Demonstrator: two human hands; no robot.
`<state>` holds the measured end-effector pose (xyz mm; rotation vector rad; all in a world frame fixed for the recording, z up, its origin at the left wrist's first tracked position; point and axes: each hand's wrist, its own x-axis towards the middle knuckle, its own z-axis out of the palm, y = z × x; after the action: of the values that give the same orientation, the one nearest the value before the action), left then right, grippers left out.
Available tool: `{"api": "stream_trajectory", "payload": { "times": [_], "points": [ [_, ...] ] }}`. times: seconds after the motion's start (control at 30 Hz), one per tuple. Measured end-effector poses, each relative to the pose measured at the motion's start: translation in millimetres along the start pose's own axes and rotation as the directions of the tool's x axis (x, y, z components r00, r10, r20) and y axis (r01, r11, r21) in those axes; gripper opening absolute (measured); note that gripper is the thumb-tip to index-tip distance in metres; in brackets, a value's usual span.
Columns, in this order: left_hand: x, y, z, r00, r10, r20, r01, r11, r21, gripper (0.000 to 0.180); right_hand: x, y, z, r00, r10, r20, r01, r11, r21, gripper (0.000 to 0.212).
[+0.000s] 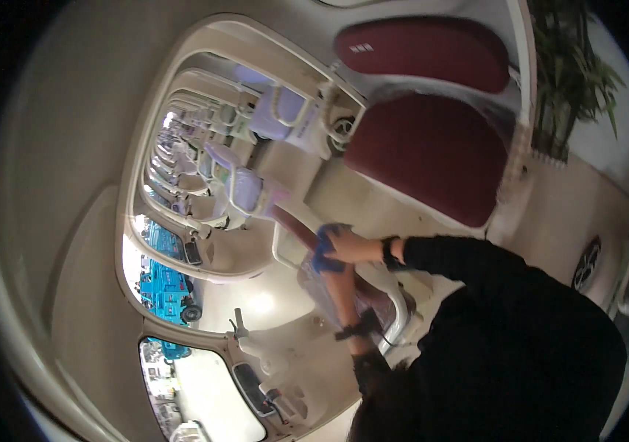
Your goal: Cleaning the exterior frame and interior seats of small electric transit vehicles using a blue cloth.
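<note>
A blue cloth [322,258] is bunched between my two hands at the middle of the view. My right hand [348,245] grips it from the upper right, with a dark band on that wrist. From below, my left hand [335,275] reaches to the same cloth, its fingers largely covered by it; a dark band circles this wrist too. Both hands are at a narrow dark-red seat part [294,225]. Under my left forearm lies a seat partly wrapped in clear plastic [318,291], beside a pale curved rail [403,313].
Around me is a beige vehicle cabin with a wide door frame [132,199]. A dark-red bench cushion [429,158] and backrest [425,53] are at the upper right. Handlebars [255,353] stand low. Outside are several parked vehicles, one bright blue [163,287], and a plant [568,81].
</note>
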<state>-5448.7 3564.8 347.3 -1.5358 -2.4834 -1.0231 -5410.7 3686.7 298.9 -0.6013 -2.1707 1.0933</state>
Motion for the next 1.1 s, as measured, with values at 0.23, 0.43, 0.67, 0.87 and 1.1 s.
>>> {"api": "stream_trajectory", "payload": {
  "times": [0.23,0.43,0.67,0.87,1.1],
  "points": [
    [59.7,-51.6,-0.1,0.86,-0.078,0.504,0.0,0.988,0.153,0.065,30.9,3.5,11.0,0.997,0.074,0.027,-0.072,0.994,-0.088,0.074],
    [51.6,-39.6,0.0,0.931,0.004,0.365,-0.007,1.0,0.008,0.045,29.6,-2.6,9.2,0.995,0.1,0.013,-0.098,0.989,-0.114,0.071],
    [56.2,20.0,-4.2,0.832,-0.485,0.269,0.434,0.872,0.227,0.059,46.4,-3.5,3.4,0.975,0.15,0.167,-0.144,0.988,-0.049,0.072],
    [74.1,0.2,-1.0,0.933,-0.196,0.303,0.224,0.973,-0.06,0.048,68.5,-3.0,7.1,0.967,0.182,0.18,-0.176,0.983,-0.046,0.073],
    [122.7,-52.3,-5.1,0.847,-0.245,0.472,0.274,0.962,0.009,0.042,127.8,2.9,17.7,0.868,0.37,0.332,-0.397,0.918,0.013,0.079]
  ]
}}
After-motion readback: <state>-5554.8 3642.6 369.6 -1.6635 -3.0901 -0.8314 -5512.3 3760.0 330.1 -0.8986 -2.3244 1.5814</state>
